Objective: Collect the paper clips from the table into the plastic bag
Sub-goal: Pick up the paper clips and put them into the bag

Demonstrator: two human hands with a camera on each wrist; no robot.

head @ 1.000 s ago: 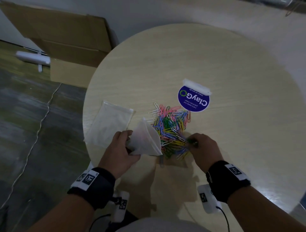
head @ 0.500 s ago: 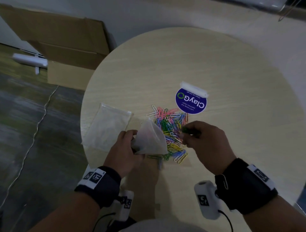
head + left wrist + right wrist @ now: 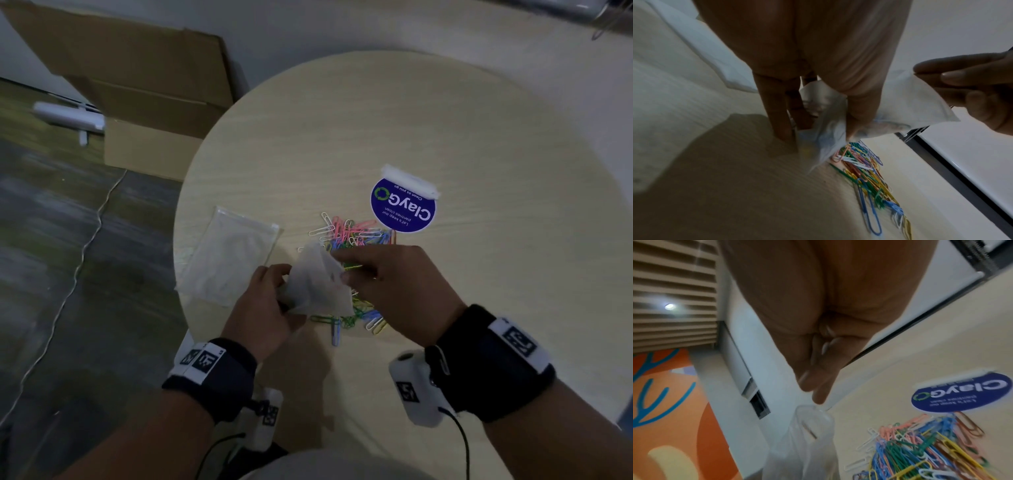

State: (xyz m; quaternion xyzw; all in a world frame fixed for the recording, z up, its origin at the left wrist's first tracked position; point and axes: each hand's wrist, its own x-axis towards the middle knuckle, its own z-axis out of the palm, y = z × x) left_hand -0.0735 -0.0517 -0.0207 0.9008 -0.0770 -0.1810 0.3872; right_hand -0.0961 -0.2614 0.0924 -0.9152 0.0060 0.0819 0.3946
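Observation:
A heap of coloured paper clips (image 3: 356, 236) (image 3: 865, 170) (image 3: 920, 451) lies on the round pale wooden table (image 3: 496, 137). My left hand (image 3: 270, 308) (image 3: 818, 48) grips a small clear plastic bag (image 3: 315, 287) (image 3: 900, 104) (image 3: 807, 443) by its lower part, mouth up, just above the near side of the heap. My right hand (image 3: 342, 270) (image 3: 953, 84) (image 3: 813, 391) is at the bag's mouth with its fingertips bunched together; no clip shows between them. One clip (image 3: 808, 429) shows just inside the bag, below those fingertips.
A second flat clear bag (image 3: 229, 260) lies on the table left of the heap. A blue round ClayGo sticker (image 3: 403, 205) sits just beyond the clips. Cardboard boxes (image 3: 154, 92) stand on the floor past the table's left edge, with a cable (image 3: 68, 284) trailing there.
My right hand lifted off the heap pinching a green clip and moved left to the bag's mouth. The left hand kept holding the bag upright, nearly still.

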